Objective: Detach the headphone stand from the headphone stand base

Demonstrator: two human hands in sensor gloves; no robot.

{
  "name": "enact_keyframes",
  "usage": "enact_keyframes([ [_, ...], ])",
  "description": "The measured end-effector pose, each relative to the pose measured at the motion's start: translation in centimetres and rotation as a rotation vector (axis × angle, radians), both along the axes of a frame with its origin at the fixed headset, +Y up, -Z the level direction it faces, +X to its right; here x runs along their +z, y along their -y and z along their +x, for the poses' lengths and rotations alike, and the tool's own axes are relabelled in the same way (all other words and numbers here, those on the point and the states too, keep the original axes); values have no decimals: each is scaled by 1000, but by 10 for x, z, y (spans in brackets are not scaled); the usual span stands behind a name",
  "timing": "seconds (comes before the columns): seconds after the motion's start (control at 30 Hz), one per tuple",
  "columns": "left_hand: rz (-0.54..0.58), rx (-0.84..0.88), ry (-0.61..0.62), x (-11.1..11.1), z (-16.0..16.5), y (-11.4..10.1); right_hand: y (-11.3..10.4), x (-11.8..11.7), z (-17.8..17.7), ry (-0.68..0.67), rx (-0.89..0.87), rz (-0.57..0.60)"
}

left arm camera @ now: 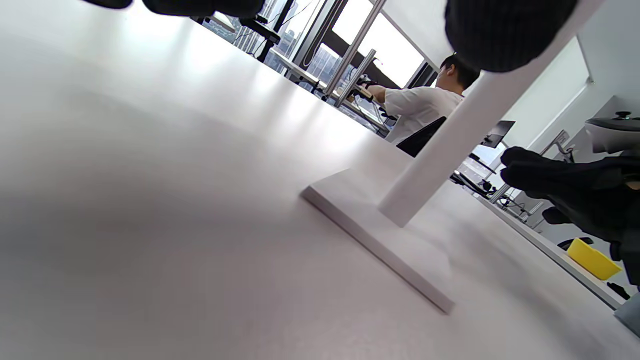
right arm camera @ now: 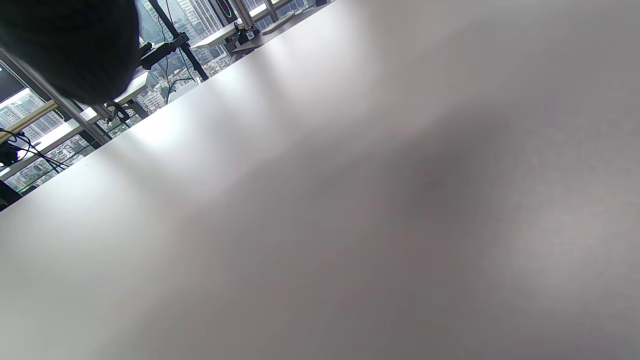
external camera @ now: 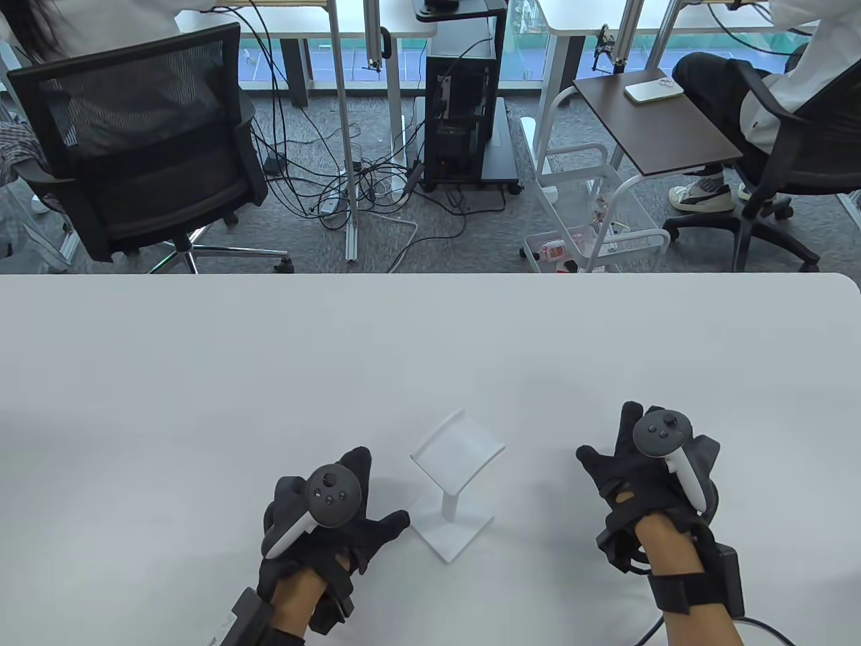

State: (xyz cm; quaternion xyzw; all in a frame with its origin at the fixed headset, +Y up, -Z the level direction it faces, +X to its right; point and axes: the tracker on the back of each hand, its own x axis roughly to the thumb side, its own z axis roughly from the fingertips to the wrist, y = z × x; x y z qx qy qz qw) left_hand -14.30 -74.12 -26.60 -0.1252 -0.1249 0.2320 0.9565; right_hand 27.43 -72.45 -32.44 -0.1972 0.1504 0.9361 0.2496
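A white headphone stand (external camera: 458, 451) stands upright in its flat white base (external camera: 452, 531) on the white table (external camera: 202, 377), between my hands. Its post (left arm camera: 460, 135) and base (left arm camera: 380, 235) also show in the left wrist view. My left hand (external camera: 340, 511) lies flat on the table just left of the base, fingers spread, holding nothing. My right hand (external camera: 646, 471) lies flat on the table well to the right of the stand, fingers spread, holding nothing. My right hand (left arm camera: 575, 195) also shows in the left wrist view beyond the stand.
The table's far edge (external camera: 430, 274) runs across the middle of the table view. Beyond it are office chairs, cables, a computer tower and a wire cart on the floor. A yellow bin (left arm camera: 592, 257) sits past the table in the left wrist view.
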Motion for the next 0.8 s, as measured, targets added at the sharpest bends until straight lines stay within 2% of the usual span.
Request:
enact_keyframes([
  [0.1,52,80,13,2,13,0,2,0,-2,-9,-5,-6],
  [0.2,77,89,50,0,28,0,2,-1,-3,-19,-10,-10],
  [0.37,43,99,77,-3,53,10,4,-1,-4,-25,-14,-12],
  [0.57,56,202,-14,-11,66,14,5,-2,-4,-28,-26,-12],
  [0.67,137,252,14,-15,71,14,7,-3,-7,-33,-15,-19],
  [0.8,155,258,57,-15,76,17,7,-3,-7,-30,-17,-13],
])
